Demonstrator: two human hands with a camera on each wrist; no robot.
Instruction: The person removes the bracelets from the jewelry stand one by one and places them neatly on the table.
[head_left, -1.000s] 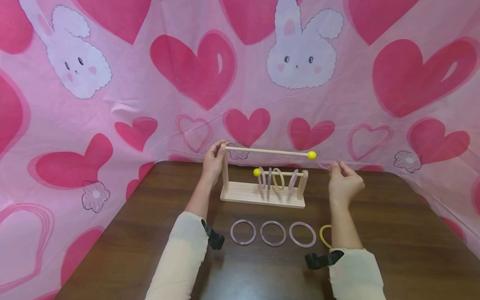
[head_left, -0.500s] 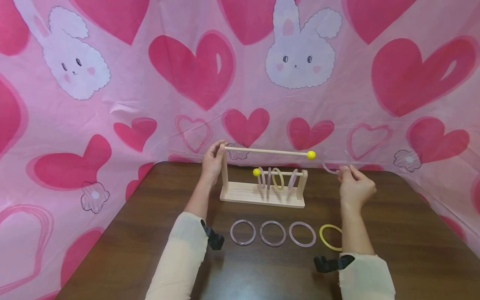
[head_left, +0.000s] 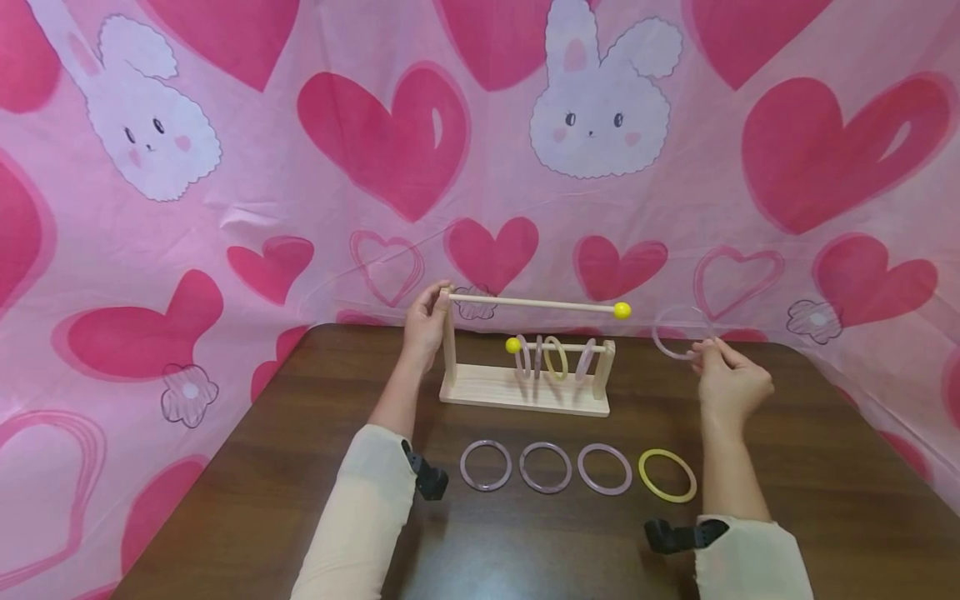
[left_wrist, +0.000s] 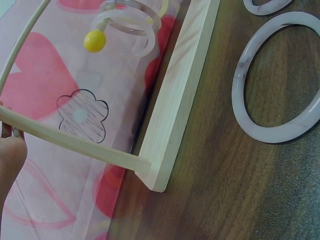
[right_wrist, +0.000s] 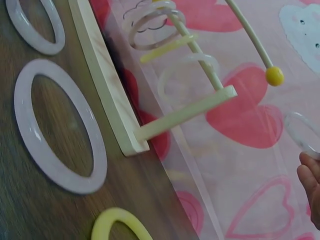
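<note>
My left hand (head_left: 424, 327) grips the top of the tall left post of a wooden rack (head_left: 525, 399). The upper rod (head_left: 532, 302), tipped with a yellow ball, carries nothing. Several rings, among them a yellow ring (head_left: 556, 358), hang on the lower rod. Right of the rack, my right hand (head_left: 731, 383) pinches a pale translucent ring (head_left: 663, 343) by its lower edge, apart from the rod's ball. In the right wrist view, fingertips of the right hand (right_wrist: 311, 185) meet the held ring (right_wrist: 295, 131).
In front of the rack, a row lies flat on the brown table (head_left: 540, 550): two greyish-purple rings (head_left: 465, 468) (head_left: 525, 471), a lilac ring (head_left: 583, 473) and a yellow ring (head_left: 647, 475). A pink heart-patterned cloth (head_left: 495, 192) hangs behind the table.
My right hand has moved right and slightly down with the pale ring, away from the upper rod's ball, uncovering the yellow ring on the table. My left hand stays on the post.
</note>
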